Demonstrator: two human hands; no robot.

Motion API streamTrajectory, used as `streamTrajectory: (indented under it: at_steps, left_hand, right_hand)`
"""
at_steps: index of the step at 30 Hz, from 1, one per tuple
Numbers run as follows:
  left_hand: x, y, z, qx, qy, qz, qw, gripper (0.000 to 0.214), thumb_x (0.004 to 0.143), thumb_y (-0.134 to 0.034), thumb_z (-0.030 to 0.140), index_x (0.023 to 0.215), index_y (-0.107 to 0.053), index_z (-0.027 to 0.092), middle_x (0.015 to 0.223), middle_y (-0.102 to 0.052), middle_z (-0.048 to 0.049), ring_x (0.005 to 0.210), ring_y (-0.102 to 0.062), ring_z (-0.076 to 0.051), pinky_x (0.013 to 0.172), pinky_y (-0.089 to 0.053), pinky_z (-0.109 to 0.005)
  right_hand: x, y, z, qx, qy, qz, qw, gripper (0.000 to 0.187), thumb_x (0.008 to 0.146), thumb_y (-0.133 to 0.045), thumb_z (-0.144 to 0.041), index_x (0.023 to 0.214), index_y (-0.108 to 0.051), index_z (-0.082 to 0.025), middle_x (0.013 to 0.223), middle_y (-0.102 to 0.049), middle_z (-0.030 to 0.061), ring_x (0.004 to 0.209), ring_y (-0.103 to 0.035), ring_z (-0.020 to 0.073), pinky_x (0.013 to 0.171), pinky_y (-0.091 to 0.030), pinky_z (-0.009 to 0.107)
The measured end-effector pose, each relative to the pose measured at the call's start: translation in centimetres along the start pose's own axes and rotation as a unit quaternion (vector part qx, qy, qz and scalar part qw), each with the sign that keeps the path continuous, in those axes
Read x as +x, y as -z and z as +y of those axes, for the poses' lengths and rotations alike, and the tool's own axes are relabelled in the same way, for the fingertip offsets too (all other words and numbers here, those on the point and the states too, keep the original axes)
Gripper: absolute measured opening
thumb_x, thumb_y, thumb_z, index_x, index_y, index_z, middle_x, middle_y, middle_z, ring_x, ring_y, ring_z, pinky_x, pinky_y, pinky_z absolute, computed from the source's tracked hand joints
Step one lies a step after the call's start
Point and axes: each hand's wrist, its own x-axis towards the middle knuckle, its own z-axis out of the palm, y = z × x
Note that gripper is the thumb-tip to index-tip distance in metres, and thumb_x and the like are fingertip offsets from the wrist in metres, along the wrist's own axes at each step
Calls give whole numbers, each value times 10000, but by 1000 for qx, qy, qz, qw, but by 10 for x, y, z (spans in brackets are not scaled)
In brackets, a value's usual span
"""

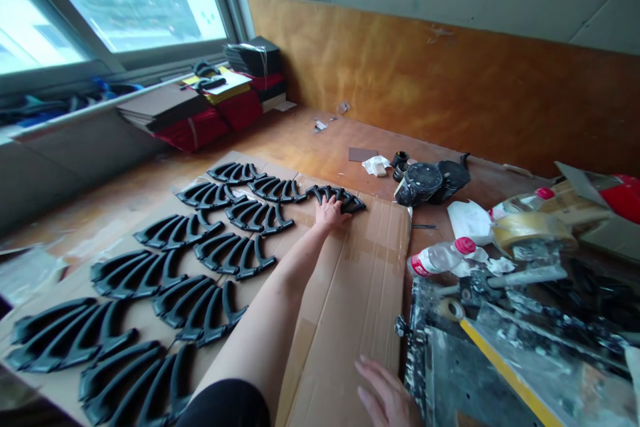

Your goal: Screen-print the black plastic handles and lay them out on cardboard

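Several black fan-shaped ribbed parts lie in two slanting rows on a flattened cardboard sheet. Stretched far forward, my left hand has its fingers on one such black fan-shaped part near the far right corner of the cardboard. Its fingertips reach over the ribs and the thumb points to the right; part of the piece is hidden under the hand. Low in the view, my right hand hovers over the right side of the cardboard with fingers apart and nothing in them.
Right of the cardboard are a plastic bottle, black-stained containers, a tape roll and a paint-spattered metal machine. Stacked sheets and red bundles stand by the window. A wooden board lines the back.
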Motion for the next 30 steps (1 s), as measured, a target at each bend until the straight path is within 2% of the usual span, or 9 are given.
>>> streamTrajectory:
  at_steps: [3,6,11,14,17,22,26,30]
  left_hand:
    - [2,-5,-4,8,-2,24,1000,570,804,-582,609,1243,-627,248,1486,-447,-105,1384,-303,-406,1098,-258,-581]
    - [2,-7,-11,12,-29,30,999,564,803,-581,616,1242,-624,264,1493,-443,-92,1389,-307,-395,1112,-246,-576]
    - [-3,-10,-17,8,-57,48,997,587,818,-563,612,1266,-612,236,1493,-440,-109,1385,-309,-416,1109,-244,-604]
    - [-8,-16,-20,-1,-69,80,994,604,843,-522,611,1312,-582,235,1510,-415,-110,1407,-270,-410,1121,-227,-600]
    - [-9,-21,-23,-15,-72,95,993,611,851,-506,609,1345,-554,251,1508,-417,-107,1416,-258,-393,1132,-207,-594]
    - [-6,-23,-27,-17,-94,95,991,558,850,-527,537,1341,-556,275,1496,-422,-103,1384,-288,-404,1120,-176,-625]
    - [-1,-21,-27,-3,-89,97,991,518,880,-485,452,1358,-537,259,1462,-442,-127,1357,-291,-410,1098,-180,-634]
    - [7,-16,-29,5,-85,67,994,494,900,-456,405,1367,-522,258,1383,-498,-138,1330,-311,-395,1085,-196,-625]
  right_hand:
    - [59,-24,-5,-14,19,17,1000,394,840,-525,-293,1194,-695,-263,1279,-644,75,1177,-611,280,997,-520,435]
    - [114,-29,-11,-2,25,72,997,389,874,-500,-311,1214,-674,-239,1301,-626,97,1204,-591,276,1025,-488,454]
    - [216,-8,-12,30,2,145,989,438,905,-462,-382,1268,-618,-192,1279,-635,134,1207,-584,287,1022,-461,490]
    - [275,6,-13,42,-44,149,987,495,909,-453,-395,1329,-562,-156,1306,-611,160,1205,-583,292,1006,-463,486]
    - [320,13,-13,39,-90,146,984,550,909,-460,-420,1375,-517,-133,1316,-600,179,1201,-583,293,1007,-453,482]
    - [357,11,-8,-23,-93,169,981,560,893,-510,-395,1388,-513,-133,1280,-623,179,1186,-579,303,1011,-437,488]
    - [367,9,-14,-92,-121,146,978,600,911,-490,-410,1423,-476,-97,1366,-557,181,1248,-519,322,1068,-378,467]
    - [374,7,-27,-123,-161,122,972,622,932,-458,-419,1466,-415,-103,1439,-495,151,1285,-480,306,1091,-350,404]
